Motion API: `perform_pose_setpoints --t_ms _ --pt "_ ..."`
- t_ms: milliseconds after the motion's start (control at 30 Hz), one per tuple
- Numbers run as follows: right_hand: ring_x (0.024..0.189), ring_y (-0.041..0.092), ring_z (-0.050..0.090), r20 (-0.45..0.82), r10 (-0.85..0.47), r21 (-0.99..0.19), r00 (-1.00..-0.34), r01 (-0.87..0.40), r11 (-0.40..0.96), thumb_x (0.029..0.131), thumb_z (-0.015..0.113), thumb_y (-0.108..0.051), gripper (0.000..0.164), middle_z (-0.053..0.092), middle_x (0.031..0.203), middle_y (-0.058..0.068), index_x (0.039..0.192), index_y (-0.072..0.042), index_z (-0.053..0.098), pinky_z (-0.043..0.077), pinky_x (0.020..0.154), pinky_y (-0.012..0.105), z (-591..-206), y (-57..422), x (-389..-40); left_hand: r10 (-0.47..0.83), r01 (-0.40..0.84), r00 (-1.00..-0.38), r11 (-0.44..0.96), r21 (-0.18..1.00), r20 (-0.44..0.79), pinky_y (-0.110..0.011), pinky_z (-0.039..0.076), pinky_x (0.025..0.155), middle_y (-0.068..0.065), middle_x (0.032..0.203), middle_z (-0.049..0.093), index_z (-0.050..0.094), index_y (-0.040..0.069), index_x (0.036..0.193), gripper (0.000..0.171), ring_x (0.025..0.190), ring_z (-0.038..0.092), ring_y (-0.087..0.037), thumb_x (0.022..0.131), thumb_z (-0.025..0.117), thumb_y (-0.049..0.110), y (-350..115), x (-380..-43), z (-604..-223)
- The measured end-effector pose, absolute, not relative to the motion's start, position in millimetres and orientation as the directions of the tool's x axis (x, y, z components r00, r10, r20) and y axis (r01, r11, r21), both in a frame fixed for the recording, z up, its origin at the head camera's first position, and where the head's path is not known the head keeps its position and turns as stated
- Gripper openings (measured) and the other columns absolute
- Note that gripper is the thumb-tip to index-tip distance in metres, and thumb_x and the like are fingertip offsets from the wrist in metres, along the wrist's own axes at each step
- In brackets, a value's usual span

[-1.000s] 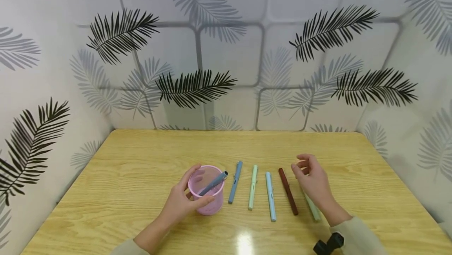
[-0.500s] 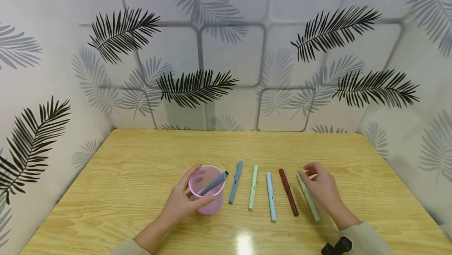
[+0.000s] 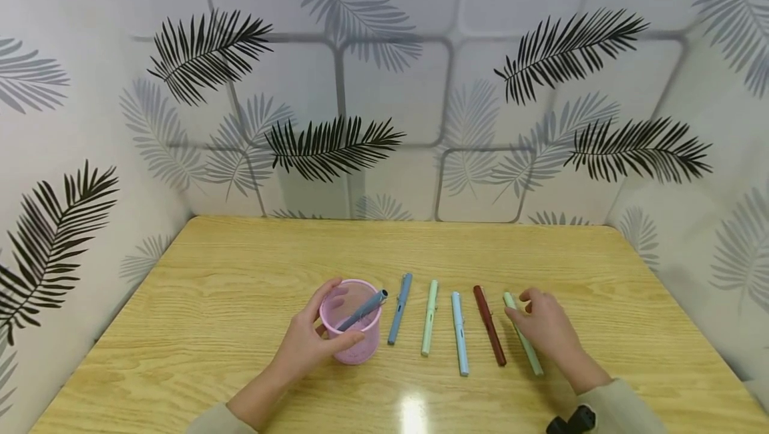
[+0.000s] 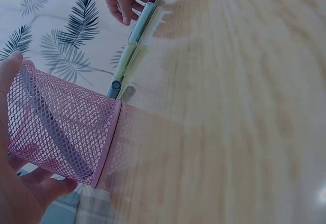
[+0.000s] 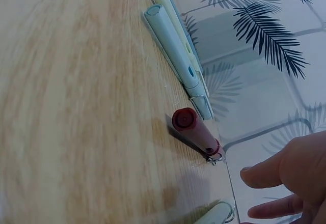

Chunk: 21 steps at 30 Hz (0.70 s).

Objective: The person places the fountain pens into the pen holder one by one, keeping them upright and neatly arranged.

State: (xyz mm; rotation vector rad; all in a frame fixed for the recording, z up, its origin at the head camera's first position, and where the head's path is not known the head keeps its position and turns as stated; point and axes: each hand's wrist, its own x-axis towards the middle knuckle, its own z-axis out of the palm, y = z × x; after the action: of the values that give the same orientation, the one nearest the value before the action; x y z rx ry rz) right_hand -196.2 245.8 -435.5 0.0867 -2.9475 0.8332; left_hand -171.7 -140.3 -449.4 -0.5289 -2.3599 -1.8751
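My left hand (image 3: 306, 340) grips a pink mesh pen cup (image 3: 358, 348) by its side, thumb in front and fingers round the back. A grey-blue pen (image 3: 362, 312) leans inside it, one end above the rim. My right hand (image 3: 547, 327) hovers over the light green pen (image 3: 527, 344) at the right end of the row, thumb overlapping its upper part. In the right wrist view the thumb (image 5: 270, 172) and a finger are apart, with nothing between them; the green pen's end (image 5: 216, 214) shows below.
Left of the green pen lie a dark red pen (image 3: 489, 325), a light blue pen (image 3: 460, 334), a mint green pen (image 3: 429, 318) and a blue pen (image 3: 400, 309), spaced side by side. The wooden table (image 3: 210, 287) meets a leaf-patterned backdrop (image 3: 396, 180) at the back.
My right hand has come down and slightly right, nearer the body, along the green pen, whose upper end now shows. The left hand and cup stay put.
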Motion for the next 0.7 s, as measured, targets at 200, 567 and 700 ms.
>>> perform_pose_setpoints --t_ms 200,567,700 --pt "0.074 0.025 0.058 -0.008 -0.024 -0.524 -1.0 -0.016 0.852 0.089 0.062 -0.024 0.048 0.059 0.094 0.028 0.111 0.017 0.049 0.049 0.054 0.033 -432.1 248.6 -197.4 0.206 0.303 -0.942 0.185 0.935 0.265 -0.036 0.049 0.088 -0.004 0.141 0.04 0.035 0.027 0.141 0.084 0.122 0.044 -0.029 0.072 0.082 0.019 -139.3 -172.7 -449.3" --pt "0.057 0.017 0.047 -0.077 -0.022 -0.492 -0.997 0.019 0.87 0.086 0.065 -0.02 0.036 0.056 0.074 0.009 0.096 0.013 0.055 0.042 0.047 0.028 -435.8 245.0 -198.4 0.208 0.279 -0.948 0.186 0.942 0.239 -0.047 0.048 0.088 -0.015 0.141 0.038 0.034 0.012 0.141 0.083 0.122 0.042 -0.038 0.072 0.08 0.009 -134.2 -159.5 -425.5" --pt "0.056 0.017 0.047 -0.073 -0.02 -0.493 -0.997 0.019 0.87 0.085 0.065 -0.016 0.029 0.054 0.072 0.009 0.092 0.01 0.054 0.041 0.046 0.028 -436.8 243.6 -199.0 0.215 0.276 -0.948 0.194 0.941 0.233 -0.046 0.047 0.089 -0.016 0.141 0.038 0.034 0.011 0.141 0.083 0.122 0.042 -0.037 0.073 0.08 0.01 -133.8 -157.7 -422.0"
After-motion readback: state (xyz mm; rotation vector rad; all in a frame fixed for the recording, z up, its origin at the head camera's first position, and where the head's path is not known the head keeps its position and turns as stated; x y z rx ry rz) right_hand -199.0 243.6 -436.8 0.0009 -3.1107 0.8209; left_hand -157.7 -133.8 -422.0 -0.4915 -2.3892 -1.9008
